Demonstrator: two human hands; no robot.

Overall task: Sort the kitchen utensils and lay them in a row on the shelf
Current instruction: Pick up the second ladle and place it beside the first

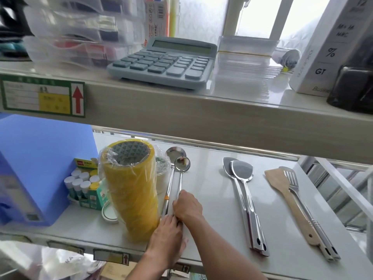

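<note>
Two steel ladles lie side by side on the lower shelf [212, 190], bowls away from me. The large ladle [175, 152] is on the left and the small ladle [182, 163] on the right. My right hand [187, 208] is curled over the small ladle's handle. My left hand [167, 234] lies over the near handle ends, pressing on the large ladle's handle. To the right sit two steel spatulas [241, 171], stacked and overlapping. Further right, a wooden spatula [279, 179] lies against a slotted turner [290, 174].
A tall stack of yellow tape rolls [131, 190] stands just left of the ladles, with a loose tape roll [109, 216], a box of glue sticks [82, 184] and a blue box [40, 168] beyond. The upper shelf holds a calculator [161, 61] and boxes.
</note>
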